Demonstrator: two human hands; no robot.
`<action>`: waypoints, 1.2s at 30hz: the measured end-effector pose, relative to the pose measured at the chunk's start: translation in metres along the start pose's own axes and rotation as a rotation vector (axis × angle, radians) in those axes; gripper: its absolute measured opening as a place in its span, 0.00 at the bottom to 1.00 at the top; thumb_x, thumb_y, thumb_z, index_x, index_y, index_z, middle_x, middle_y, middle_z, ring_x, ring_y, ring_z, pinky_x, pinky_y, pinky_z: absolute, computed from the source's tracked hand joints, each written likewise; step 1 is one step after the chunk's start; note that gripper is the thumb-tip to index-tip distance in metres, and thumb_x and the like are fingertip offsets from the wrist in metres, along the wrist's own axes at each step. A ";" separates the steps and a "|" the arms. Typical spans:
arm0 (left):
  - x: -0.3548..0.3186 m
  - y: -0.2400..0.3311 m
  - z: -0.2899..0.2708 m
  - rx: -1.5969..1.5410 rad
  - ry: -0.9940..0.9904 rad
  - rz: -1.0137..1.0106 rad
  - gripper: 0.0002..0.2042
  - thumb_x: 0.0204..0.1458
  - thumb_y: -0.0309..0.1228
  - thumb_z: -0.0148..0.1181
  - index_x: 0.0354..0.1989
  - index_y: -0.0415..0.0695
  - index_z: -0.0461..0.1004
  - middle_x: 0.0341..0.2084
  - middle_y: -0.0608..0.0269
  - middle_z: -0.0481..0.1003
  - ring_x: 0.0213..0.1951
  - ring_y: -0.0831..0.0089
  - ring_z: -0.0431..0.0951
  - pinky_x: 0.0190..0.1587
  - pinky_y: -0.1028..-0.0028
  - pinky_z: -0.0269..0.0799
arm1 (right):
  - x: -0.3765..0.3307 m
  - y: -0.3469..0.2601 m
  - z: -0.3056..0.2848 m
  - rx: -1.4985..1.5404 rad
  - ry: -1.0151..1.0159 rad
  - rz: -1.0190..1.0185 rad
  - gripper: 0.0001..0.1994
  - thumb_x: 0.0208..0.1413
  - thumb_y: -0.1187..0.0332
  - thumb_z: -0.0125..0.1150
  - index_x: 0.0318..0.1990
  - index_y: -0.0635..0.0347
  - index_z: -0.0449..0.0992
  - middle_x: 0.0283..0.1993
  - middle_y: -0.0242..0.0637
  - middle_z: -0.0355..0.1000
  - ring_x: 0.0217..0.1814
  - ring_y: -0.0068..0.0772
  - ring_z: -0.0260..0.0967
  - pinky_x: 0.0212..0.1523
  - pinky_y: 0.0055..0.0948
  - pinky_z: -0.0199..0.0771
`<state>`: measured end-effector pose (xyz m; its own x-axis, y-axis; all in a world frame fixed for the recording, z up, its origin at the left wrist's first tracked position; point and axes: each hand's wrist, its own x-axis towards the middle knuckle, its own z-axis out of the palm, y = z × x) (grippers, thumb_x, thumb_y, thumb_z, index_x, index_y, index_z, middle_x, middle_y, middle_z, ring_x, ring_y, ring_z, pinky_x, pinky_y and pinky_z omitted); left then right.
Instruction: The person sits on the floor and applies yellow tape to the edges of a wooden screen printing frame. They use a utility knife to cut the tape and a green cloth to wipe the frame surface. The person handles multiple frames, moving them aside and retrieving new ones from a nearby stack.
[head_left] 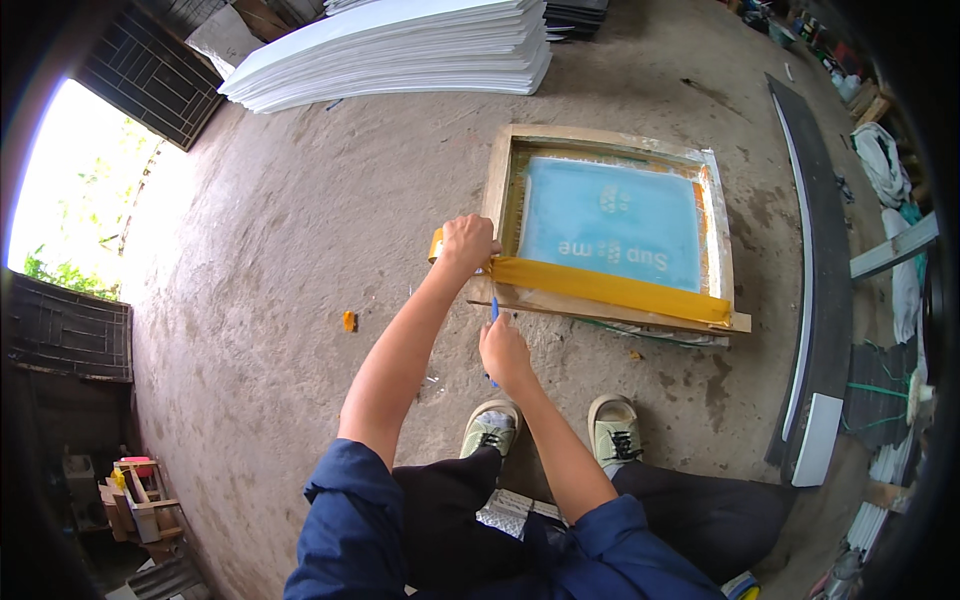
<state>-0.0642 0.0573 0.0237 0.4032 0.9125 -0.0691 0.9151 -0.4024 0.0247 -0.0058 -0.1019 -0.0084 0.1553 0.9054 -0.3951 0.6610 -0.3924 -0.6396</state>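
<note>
A wooden screen-printing frame (497, 175) with a light-blue mesh panel (570, 215) bearing pale lettering lies in front of me. Along its near side runs a strip of yellow-brown tape (610, 284), stretching from the right corner to my left hand. My left hand (468, 243) is closed round the tape roll (436, 246) at the frame's near left corner. Just below the strip, my right hand (506, 353) grips a slim blue cutter (494, 310), its upper end close under the tape. The fingers partly cover the cutter's body.
A thick stack of white sheets (400, 60) lies at the back. A long dark board (825, 250) with a white piece (818, 440) stretches along the right. On the concrete floor (270, 250) is an orange scrap (349, 321). My shoes (613, 425) stand near the frame.
</note>
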 end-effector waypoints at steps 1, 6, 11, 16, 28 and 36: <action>0.001 0.000 0.000 -0.003 -0.006 0.004 0.14 0.39 0.40 0.61 0.19 0.38 0.77 0.16 0.53 0.75 0.23 0.60 0.78 0.28 0.66 0.73 | 0.000 0.002 -0.001 -0.006 -0.004 0.003 0.14 0.58 0.62 0.47 0.42 0.66 0.62 0.33 0.54 0.73 0.38 0.53 0.73 0.38 0.46 0.74; 0.000 -0.013 -0.001 -0.068 -0.043 -0.002 0.13 0.39 0.40 0.61 0.21 0.41 0.77 0.16 0.54 0.75 0.22 0.61 0.77 0.27 0.66 0.72 | -0.002 0.004 -0.026 0.103 -0.090 0.015 0.14 0.58 0.62 0.46 0.39 0.67 0.63 0.33 0.56 0.73 0.37 0.55 0.73 0.37 0.46 0.73; -0.009 -0.017 -0.013 -0.143 -0.087 0.003 0.13 0.40 0.40 0.60 0.22 0.41 0.77 0.18 0.55 0.75 0.23 0.62 0.77 0.27 0.66 0.72 | 0.026 -0.010 -0.067 0.109 0.239 -0.069 0.18 0.55 0.61 0.54 0.41 0.70 0.65 0.32 0.51 0.73 0.36 0.56 0.71 0.38 0.49 0.68; -0.013 -0.022 -0.018 -0.163 -0.110 -0.003 0.12 0.42 0.39 0.59 0.23 0.41 0.77 0.19 0.56 0.75 0.25 0.63 0.76 0.28 0.66 0.71 | 0.091 -0.016 -0.065 -0.251 0.245 -0.149 0.19 0.48 0.63 0.63 0.41 0.67 0.66 0.40 0.43 0.71 0.54 0.47 0.59 0.49 0.59 0.56; -0.077 -0.082 -0.051 -0.439 -0.136 -0.245 0.17 0.50 0.43 0.56 0.34 0.39 0.74 0.27 0.54 0.75 0.31 0.65 0.75 0.35 0.67 0.72 | 0.058 -0.046 -0.074 -0.096 0.198 -0.255 0.18 0.56 0.58 0.51 0.40 0.68 0.65 0.40 0.48 0.66 0.49 0.45 0.60 0.47 0.49 0.62; -0.188 -0.085 0.076 -0.429 0.189 -0.212 0.14 0.45 0.30 0.60 0.39 0.41 0.67 0.39 0.57 0.69 0.44 0.60 0.70 0.50 0.60 0.62 | 0.036 0.014 0.078 -0.111 -0.322 -0.358 0.14 0.54 0.68 0.47 0.43 0.73 0.63 0.46 0.62 0.63 0.49 0.61 0.64 0.49 0.49 0.64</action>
<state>-0.2179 -0.0860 -0.0416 0.1660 0.9840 0.0639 0.8805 -0.1771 0.4396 -0.0487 -0.0876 -0.0829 -0.3191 0.8774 -0.3583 0.7081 -0.0305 -0.7054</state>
